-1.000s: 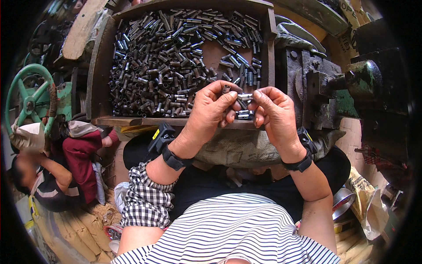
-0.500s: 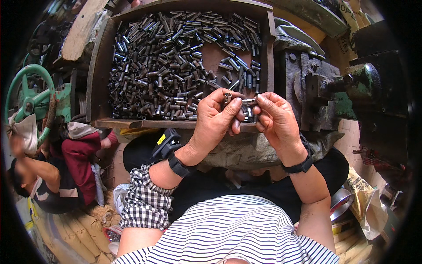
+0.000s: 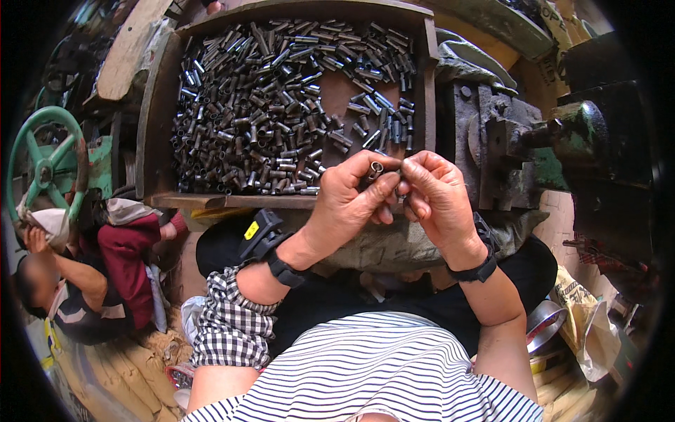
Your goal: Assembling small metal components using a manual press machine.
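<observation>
My left hand (image 3: pixel 351 197) is closed around a short metal tube (image 3: pixel 376 169), whose open end points up between thumb and forefinger. Against it, my right hand (image 3: pixel 444 200) pinches with thumb and fingers. A small metal piece between the fingertips of both hands is mostly hidden. Both hands are over the near edge of a wooden tray (image 3: pixel 281 200). A thick layer of short dark and shiny metal tubes (image 3: pixel 260 119) lies in that tray, densest on the left, with longer ones toward the back.
A dark metal machine (image 3: pixel 499 133) stands close to the tray's right side. A green handwheel (image 3: pixel 46 165) is at the left, with another person (image 3: pixel 77 288) seated by it. Cloth sacking (image 3: pixel 380 243) hangs below the tray. A metal bowl (image 3: pixel 547 325) sits at lower right.
My hands have come closer together, and the metal piece between them is now mostly covered by fingers. The tube in my left hand has tilted. The other person's hand has moved on the cloth by the handwheel.
</observation>
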`<state>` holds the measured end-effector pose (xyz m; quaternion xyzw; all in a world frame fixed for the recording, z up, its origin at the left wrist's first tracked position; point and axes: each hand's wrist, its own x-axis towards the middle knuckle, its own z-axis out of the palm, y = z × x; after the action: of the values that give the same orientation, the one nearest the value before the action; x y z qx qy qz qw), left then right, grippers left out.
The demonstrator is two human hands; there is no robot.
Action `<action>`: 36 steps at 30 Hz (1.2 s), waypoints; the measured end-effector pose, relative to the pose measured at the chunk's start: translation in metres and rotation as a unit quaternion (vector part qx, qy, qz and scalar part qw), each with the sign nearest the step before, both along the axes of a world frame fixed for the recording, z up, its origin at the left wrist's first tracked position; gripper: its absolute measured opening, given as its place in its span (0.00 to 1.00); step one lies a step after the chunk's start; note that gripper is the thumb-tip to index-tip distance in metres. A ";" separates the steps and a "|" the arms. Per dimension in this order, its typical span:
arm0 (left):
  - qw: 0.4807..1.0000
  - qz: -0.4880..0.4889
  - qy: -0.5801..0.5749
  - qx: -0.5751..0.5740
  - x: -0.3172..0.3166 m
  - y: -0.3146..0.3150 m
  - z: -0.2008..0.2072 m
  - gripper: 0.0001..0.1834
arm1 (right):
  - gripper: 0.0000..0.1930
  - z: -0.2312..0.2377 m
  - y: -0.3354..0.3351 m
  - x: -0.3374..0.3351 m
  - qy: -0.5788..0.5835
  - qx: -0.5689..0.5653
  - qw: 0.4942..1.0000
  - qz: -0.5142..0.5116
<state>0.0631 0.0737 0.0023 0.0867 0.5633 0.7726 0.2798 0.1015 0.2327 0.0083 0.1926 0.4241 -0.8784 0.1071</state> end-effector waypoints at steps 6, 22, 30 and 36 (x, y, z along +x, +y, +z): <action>0.994 -0.061 -0.042 -0.083 -0.017 -0.016 0.017 0.07 | 0.08 0.000 0.001 -0.005 0.037 0.037 0.997 0.059; 0.995 -0.006 -0.096 -0.022 -0.016 0.024 0.030 0.09 | 0.20 0.155 0.120 0.190 0.303 0.675 0.570 -0.357; 0.996 -0.055 -0.046 -0.050 -0.040 0.106 0.005 0.09 | 0.16 0.100 0.232 0.166 0.233 0.555 0.618 -0.506; 0.998 -0.012 -0.037 -0.050 -0.059 0.128 -0.015 0.06 | 0.19 0.120 0.231 0.165 0.198 0.564 0.621 -0.507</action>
<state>0.0043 0.2015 -0.0132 0.0506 0.5896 0.7428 0.3131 0.2662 0.4639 0.1287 0.2213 0.6822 -0.3992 -0.5712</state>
